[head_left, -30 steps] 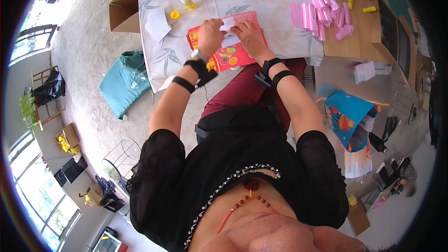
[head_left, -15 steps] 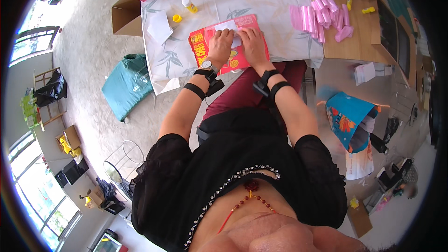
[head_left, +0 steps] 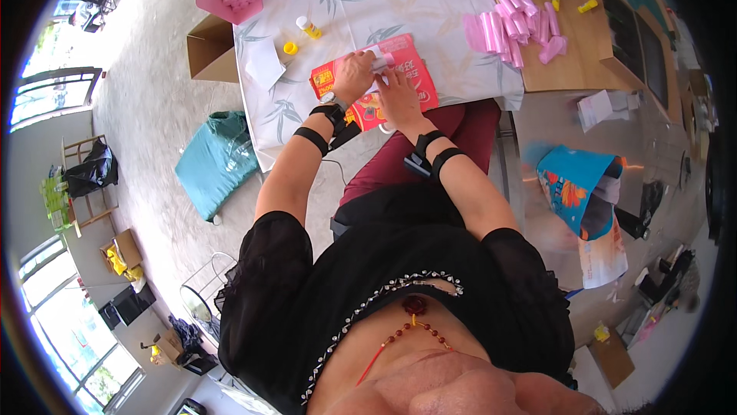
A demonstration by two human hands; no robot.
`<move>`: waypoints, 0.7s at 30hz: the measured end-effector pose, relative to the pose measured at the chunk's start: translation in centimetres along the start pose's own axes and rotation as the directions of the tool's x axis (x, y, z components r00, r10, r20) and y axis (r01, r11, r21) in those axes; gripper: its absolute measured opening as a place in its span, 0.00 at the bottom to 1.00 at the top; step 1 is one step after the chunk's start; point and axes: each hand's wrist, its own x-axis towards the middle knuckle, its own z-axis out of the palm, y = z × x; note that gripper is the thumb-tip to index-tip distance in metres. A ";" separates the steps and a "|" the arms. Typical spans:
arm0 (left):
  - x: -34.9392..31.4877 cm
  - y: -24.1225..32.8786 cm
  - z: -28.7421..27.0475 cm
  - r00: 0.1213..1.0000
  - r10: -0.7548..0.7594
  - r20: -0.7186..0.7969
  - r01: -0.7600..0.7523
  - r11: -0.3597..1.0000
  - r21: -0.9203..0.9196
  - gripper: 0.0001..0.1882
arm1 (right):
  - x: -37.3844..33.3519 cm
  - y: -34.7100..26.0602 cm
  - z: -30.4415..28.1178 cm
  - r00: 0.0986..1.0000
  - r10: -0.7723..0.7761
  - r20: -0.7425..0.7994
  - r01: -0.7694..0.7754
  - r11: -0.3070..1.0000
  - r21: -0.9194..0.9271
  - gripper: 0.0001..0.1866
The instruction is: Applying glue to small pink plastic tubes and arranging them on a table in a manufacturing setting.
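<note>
A small pink-and-white roll point(head_left: 383, 62) lies over a red printed cardboard sheet point(head_left: 418, 73) near the table's front edge. My left hand point(head_left: 355, 77) comes at it from the left, its fingers bent and closed on the roll's left part. From below, my right hand point(head_left: 399, 100) reaches it with stretched, slightly spread fingers whose tips touch the roll's lower side. Part of a white slip shows beneath the hands, mostly covered. To the left stand an uncapped white-and-yellow glue stick point(head_left: 309, 27) and its yellow cap point(head_left: 290, 48).
White paper sheets point(head_left: 263, 62) lie at the table's left edge. Many pink-wrapped tubes stand in a pink box point(head_left: 230, 4) at the back. Loose pink rolls point(head_left: 514, 23) are piled at the right, beside a wooden surface point(head_left: 572, 62). A cardboard box point(head_left: 211, 50) adjoins the left edge.
The pink-and-white roll now shows between my hands, where a flat white slip was visible before. My left hand has turned toward it, and my right hand has shifted left and nearer me.
</note>
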 end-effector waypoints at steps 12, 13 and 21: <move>-1.7 -3.2 -9.4 0.739 -0.673 0.003 0.126 0.134 -0.983 0.16 | 2.2 0.1 -2.6 0.983 0.048 0.179 -0.086 0.975 0.207 0.20; -2.1 -2.2 -10.1 0.710 -0.703 0.036 0.094 0.043 -0.995 0.18 | 2.9 -0.3 -3.7 0.995 -0.003 0.100 -0.020 0.973 0.228 0.20; -2.2 9.2 -13.8 0.782 -0.551 -0.291 -0.035 0.428 -0.903 0.17 | 5.5 -6.2 -13.4 0.938 0.327 -0.111 -0.073 0.500 0.863 0.20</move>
